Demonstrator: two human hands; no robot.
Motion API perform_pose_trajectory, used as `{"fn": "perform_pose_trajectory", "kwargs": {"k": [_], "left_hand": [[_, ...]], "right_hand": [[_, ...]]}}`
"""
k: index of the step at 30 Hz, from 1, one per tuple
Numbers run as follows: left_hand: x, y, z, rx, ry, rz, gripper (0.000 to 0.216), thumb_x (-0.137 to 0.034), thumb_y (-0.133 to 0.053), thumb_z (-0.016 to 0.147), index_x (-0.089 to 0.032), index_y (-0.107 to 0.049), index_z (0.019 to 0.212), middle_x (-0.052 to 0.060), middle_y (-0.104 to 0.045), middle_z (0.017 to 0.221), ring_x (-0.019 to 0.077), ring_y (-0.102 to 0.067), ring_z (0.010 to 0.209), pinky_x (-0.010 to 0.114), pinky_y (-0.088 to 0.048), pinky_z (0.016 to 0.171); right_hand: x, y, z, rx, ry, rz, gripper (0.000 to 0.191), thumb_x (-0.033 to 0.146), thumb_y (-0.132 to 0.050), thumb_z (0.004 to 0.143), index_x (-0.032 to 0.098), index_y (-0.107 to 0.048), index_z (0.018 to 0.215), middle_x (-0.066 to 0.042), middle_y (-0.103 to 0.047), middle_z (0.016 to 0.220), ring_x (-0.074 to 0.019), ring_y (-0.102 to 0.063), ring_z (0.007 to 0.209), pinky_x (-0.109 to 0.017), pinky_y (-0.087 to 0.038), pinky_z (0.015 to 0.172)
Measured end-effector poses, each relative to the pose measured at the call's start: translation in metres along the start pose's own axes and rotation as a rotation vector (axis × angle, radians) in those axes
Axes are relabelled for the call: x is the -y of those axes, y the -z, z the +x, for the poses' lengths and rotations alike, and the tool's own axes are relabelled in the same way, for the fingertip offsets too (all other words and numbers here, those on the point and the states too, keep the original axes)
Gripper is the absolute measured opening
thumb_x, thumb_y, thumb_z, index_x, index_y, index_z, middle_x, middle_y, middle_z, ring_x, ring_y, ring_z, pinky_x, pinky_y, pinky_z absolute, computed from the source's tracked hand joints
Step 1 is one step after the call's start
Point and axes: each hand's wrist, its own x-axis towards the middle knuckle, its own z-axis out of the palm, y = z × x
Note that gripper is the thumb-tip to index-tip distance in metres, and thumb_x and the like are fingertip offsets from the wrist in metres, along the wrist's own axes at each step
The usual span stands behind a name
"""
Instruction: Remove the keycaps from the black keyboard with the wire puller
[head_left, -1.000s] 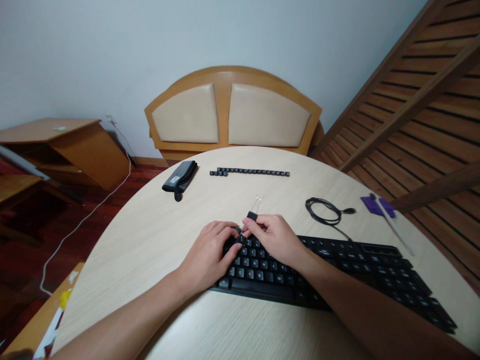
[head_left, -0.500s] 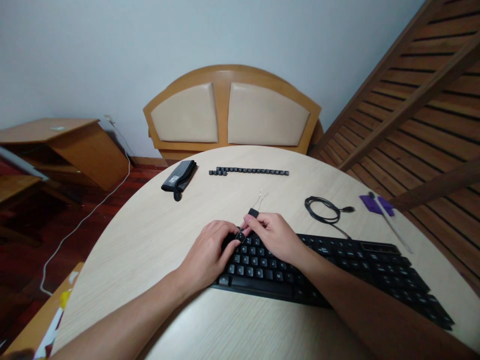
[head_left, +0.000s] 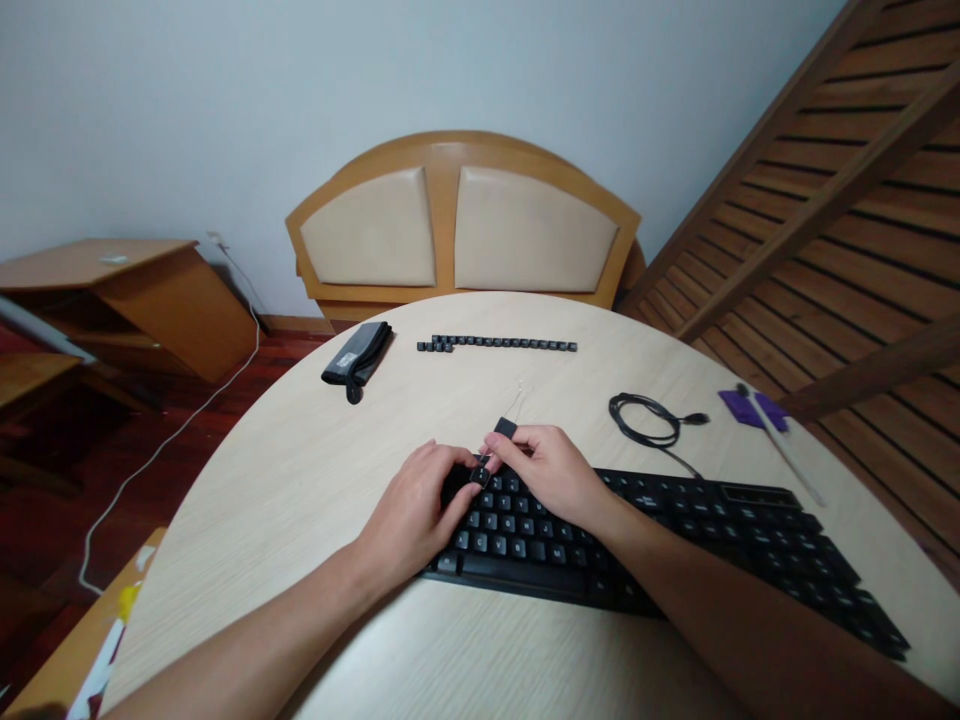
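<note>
A black keyboard (head_left: pixel 525 577) lies in front of me, with part of its upper left covered by my hands. My left hand (head_left: pixel 414 502) is closed, thumb and forefinger pinching a black keycap (head_left: pixel 481 476) over the keyboard's upper left. Close beside it, my right hand (head_left: pixel 553 474) grips a keycap puller (head_left: pixel 505 427) by its black handle. Thin wire prongs stick out from the handle's far end, and its near end reaches the keycap. On the table beyond, loose black keycaps (head_left: pixel 502 343) stand in a long row with a short second row at the left.
On the round table (head_left: pixel 300 480) are a dark folded pouch (head_left: pixel 358 360) at the left and a coiled black cable (head_left: pixel 645 420) at the right. A brush with a pale handle (head_left: pixel 784 445) lies across a purple cloth (head_left: pixel 739 408). Behind stands a padded wooden headboard (head_left: pixel 444 220).
The keycap between my fingers has tilted slightly, and my left fingertips have shifted a little. My right hand and the puller have hardly moved.
</note>
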Motion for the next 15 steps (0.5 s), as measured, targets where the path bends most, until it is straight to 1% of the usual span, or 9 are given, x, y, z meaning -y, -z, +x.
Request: {"fn": "perform_pose_trajectory", "kwargs": {"k": [4,10,15], "left_hand": [[0.0014,0.0001,-0.0002,0.002,-0.027,-0.02,0.012,-0.019,-0.054,0.093,-0.023,-0.054,0.105,0.003,-0.065,0.1,0.0208,-0.06,0.097,0.049,-0.045,0.097],[0.0022,0.0013,0.0008,0.038,-0.1,-0.026,0.024,-0.017,-0.052,0.096,-0.028,-0.057,0.117,0.002,-0.068,0.113,0.0199,-0.061,0.106,0.049,-0.04,0.105],[0.0025,0.0009,0.0012,0.038,-0.115,-0.028,0.024,-0.019,-0.051,0.097,-0.028,-0.058,0.118,0.002,-0.068,0.113,0.0191,-0.062,0.105,0.047,-0.04,0.105]], "right_hand": [[0.0003,-0.001,0.0009,0.024,-0.021,0.091,0.031,0.042,-0.059,0.091,0.016,-0.071,0.081,-0.003,-0.073,0.074,-0.0178,-0.069,0.072,-0.028,-0.052,0.073],[-0.0005,-0.0016,0.0007,0.033,-0.01,0.109,0.029,0.041,-0.057,0.092,0.016,-0.069,0.081,-0.002,-0.071,0.072,-0.0169,-0.068,0.071,-0.027,-0.052,0.071],[-0.0009,-0.0023,0.0006,0.035,0.0,0.09,0.032,0.04,-0.054,0.094,0.017,-0.065,0.075,-0.003,-0.071,0.073,-0.0162,-0.067,0.073,-0.026,-0.051,0.072]]}}
